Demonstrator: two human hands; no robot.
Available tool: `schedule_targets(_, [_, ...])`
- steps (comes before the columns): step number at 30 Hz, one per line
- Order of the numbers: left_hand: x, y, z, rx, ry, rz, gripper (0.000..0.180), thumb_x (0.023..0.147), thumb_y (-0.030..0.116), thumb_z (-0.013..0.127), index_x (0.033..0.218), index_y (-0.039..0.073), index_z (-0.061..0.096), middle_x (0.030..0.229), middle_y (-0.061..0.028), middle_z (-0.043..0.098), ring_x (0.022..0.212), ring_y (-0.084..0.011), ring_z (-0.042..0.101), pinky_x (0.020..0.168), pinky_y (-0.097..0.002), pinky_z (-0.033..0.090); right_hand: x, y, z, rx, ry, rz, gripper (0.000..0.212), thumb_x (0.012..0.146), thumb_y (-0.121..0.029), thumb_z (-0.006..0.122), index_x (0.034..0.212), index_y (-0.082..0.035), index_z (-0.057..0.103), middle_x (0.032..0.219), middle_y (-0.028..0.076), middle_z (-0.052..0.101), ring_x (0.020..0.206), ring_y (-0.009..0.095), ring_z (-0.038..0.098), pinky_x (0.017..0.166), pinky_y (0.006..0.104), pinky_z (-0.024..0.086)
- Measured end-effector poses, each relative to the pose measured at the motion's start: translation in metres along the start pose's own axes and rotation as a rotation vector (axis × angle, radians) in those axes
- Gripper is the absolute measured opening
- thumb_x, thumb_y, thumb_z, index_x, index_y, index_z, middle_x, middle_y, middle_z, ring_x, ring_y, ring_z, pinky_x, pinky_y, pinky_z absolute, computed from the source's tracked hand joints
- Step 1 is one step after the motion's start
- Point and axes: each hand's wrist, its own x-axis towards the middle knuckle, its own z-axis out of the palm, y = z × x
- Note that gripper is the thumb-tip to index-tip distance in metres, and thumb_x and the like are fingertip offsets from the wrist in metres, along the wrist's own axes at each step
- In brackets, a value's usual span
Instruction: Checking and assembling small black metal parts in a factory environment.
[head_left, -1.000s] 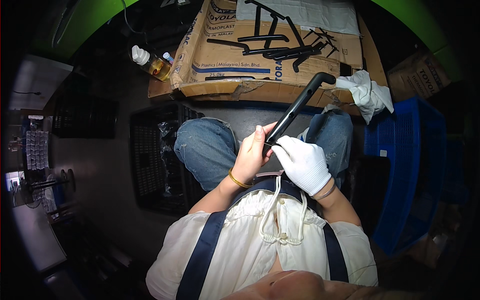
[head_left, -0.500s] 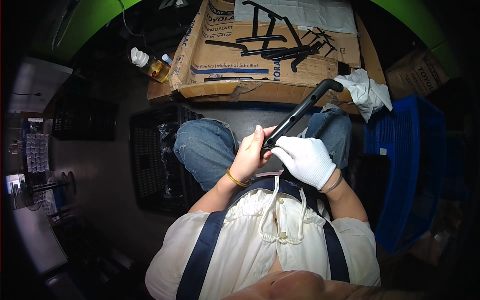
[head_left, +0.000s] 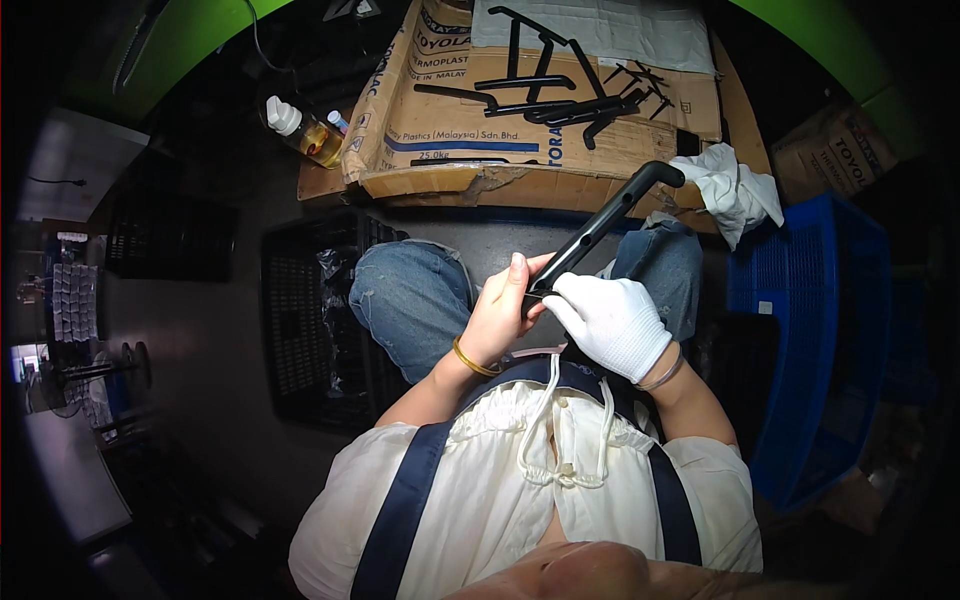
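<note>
1 bar [head_left: 600,226] in left hand [head_left: 497,308]

Dim room, bright green at the edges

Grey floor [head_left: 185,335] spreads out on your left and sinks into shadow toward the rim. Green surfaces [head_left: 185,60] curve across both upper corners of your view. Ahead of you, a brown counter [head_left: 318,184] shows its bare edge. At far left you have a dark fan [head_left: 140,362] near a pale tabletop [head_left: 75,465], with a small bright patch [head_left: 27,362] beside it. The strongest light falls mid-view, where you sit.
</note>
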Motion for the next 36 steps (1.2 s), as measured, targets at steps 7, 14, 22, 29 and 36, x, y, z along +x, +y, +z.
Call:
schedule_targets(7, [0.001,0.0,-0.001,-0.185,-0.027,-0.088,0.061,0.106,0.047,0.025,0.131,0.0,0.053,0.062,0.0042,0.044,0.045,-0.002,0.031,0.042,-0.0176,0.027,0.004,0.012,-0.001,0.287,0.003,-0.072,0.017,0.094,-0.023,0.057,0.094,-0.007,0.064,0.079,0.015,0.067,0.069,0.035,0.065,0.061,0.0417,0.052])
schedule_targets(14, [0.002,-0.002,-0.003,-0.403,-0.063,-0.081,0.056,0.106,0.048,0.028,0.132,0.003,0.046,0.064,0.0031,0.045,0.042,-0.0031,0.027,0.04,-0.0182,0.024,-0.006,0.015,0.021,0.584,0.27,0.235,0.014,0.096,-0.012,0.053,0.099,0.0,0.06,0.086,0.02,0.065,0.083,0.039,0.065,0.069,0.0391,0.05])
schedule_targets(22, [-0.009,-0.013,-0.008,-0.309,-0.301,0.001,0.06,0.099,0.016,0.048,0.152,0.009,0.021,0.092,-0.002,0.047,0.063,-0.0067,0.036,0.055,-0.0203,0.031,0.0,0.034,0.032,0.672,0.532,0.399,0.027,0.098,-0.012,0.057,0.122,0.0,0.053,0.106,0.01,0.069,0.1,0.021,0.066,0.086,0.0336,0.05])
schedule_targets(29, [-0.024,-0.021,-0.019,-0.272,-0.365,-0.042,0.069,0.096,0.018,0.052,0.155,0.011,0.016,0.095,-0.0025,0.046,0.068,-0.0086,0.037,0.059,-0.0211,0.032,0.015,0.062,-0.014,0.857,0.751,0.489,0.026,0.102,-0.015,0.05,0.124,-0.003,0.056,0.078,-0.005,0.048,0.059,0.002,0.037,0.051,0.0184,0.034])
schedule_targets(36, [-0.014,-0.019,-0.009,-0.451,-0.27,0.166,0.077,0.092,0.017,0.052,0.156,0.013,0.01,0.102,-0.0065,0.046,0.067,-0.0112,0.041,0.061,-0.0254,0.036,-0.009,-0.001,0.011,0.412,0.25,0.011,0.009,0.091,-0.008,0.058,0.094,-0.002,0.065,0.084,0.012,0.061,0.083,0.028,0.064,0.071,0.0351,0.051])
